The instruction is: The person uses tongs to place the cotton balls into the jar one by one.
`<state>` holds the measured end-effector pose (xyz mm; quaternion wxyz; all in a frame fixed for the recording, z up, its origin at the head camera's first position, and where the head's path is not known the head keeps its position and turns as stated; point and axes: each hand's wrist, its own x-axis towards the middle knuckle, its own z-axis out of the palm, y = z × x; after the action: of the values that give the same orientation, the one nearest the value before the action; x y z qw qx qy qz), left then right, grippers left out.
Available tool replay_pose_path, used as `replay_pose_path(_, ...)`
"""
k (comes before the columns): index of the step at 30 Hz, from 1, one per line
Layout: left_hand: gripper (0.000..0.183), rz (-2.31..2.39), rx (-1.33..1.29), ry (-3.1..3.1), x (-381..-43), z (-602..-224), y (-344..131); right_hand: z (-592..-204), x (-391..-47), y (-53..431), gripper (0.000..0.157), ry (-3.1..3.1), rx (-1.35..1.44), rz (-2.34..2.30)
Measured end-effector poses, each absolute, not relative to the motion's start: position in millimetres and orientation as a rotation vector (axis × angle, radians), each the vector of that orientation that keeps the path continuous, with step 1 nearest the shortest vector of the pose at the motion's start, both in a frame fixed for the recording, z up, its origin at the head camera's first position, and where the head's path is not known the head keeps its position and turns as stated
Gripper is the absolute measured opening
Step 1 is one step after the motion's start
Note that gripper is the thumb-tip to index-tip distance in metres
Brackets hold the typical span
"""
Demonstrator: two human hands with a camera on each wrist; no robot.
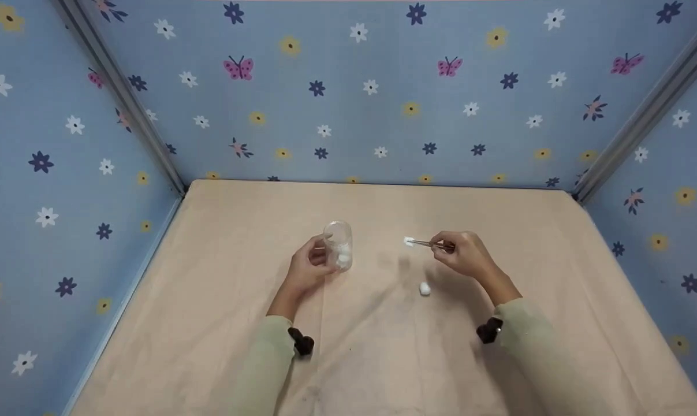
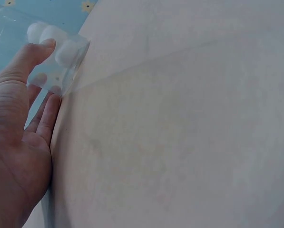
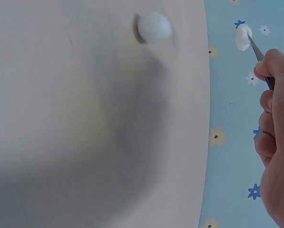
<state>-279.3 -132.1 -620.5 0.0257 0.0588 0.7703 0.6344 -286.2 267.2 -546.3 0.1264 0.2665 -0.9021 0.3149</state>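
Observation:
My left hand (image 1: pixel 309 267) grips a clear plastic jar (image 1: pixel 339 234), thumb on one side and fingers round the other. Several white cotton balls (image 2: pixel 53 39) lie at the bottom of the jar, seen through its wall in the left wrist view. My right hand (image 1: pixel 465 254) pinches metal tweezers (image 1: pixel 424 243), pointing left toward the jar. At their tips a cotton ball (image 3: pixel 243 37) is held up above the table. Another cotton ball (image 1: pixel 425 289) lies on the cloth below the right hand.
A beige cloth (image 1: pixel 238 231) with faint creases covers the table. Blue panels (image 1: pixel 336 63) with flowers and butterflies enclose the back and both sides, joined by grey corner posts (image 1: pixel 129 98). Dark wrist devices (image 1: pixel 302 342) sit at the sleeve cuffs.

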Motion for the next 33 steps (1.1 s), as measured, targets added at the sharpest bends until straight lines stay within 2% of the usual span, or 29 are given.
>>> replay_pose_path(33,0.079,1.946,0.160,2.373,-280,-619,-132,-516,-298,218,0.011,-2.631,0.863,0.909)
